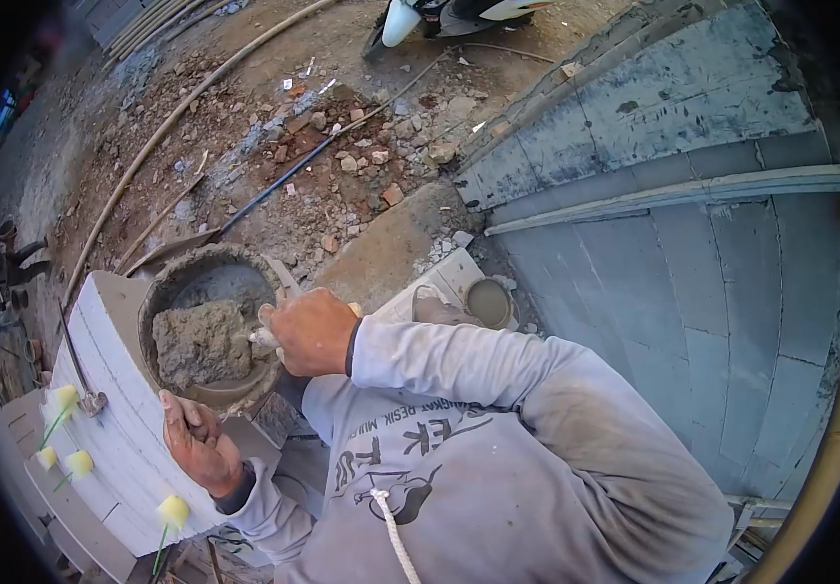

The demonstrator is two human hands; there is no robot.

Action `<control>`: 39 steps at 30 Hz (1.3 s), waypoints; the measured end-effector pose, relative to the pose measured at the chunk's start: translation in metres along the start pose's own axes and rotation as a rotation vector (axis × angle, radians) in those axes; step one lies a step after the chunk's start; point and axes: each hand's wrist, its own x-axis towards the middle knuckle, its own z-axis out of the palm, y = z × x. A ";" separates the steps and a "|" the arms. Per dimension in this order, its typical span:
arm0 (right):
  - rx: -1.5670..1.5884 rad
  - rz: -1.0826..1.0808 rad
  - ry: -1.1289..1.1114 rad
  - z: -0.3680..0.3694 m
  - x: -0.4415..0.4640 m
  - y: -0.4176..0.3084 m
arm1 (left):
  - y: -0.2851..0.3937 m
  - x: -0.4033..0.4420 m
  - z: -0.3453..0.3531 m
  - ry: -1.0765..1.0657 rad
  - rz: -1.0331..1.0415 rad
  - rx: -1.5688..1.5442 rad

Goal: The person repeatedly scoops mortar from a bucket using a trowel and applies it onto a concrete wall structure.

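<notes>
My right hand (313,331) is closed around the handle of a trowel (264,338), whose mortar-crusted neck shows beside the fingers. A thick lump of wet grey mortar (201,343) lies at the trowel's end and hides its blade. Below and around the lump is a round, mortar-caked bucket (152,297), with more grey mix inside. My left hand (203,443) is just below the bucket's near side, over white blocks (132,389). Its fingers are curled in; whether anything is inside them is hidden.
A grey block wall (673,292) rises on my right, with a bamboo pole (824,438). A small round container (489,303) stands near its foot. Broken brick rubble (342,175), a long hose (147,146) and a motorcycle (429,19) are ahead. Pale yellow pieces (173,511) with green strings sit at left.
</notes>
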 end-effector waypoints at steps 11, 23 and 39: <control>-0.218 0.121 0.162 -0.131 -0.067 0.073 | -0.006 0.008 0.000 0.105 -0.004 0.074; 0.099 0.447 0.687 -0.443 -0.279 0.090 | -0.015 0.056 -0.061 -0.261 -0.143 0.480; 0.151 0.638 1.155 -0.536 -0.317 0.152 | -0.011 0.017 0.000 -0.012 -0.075 -0.005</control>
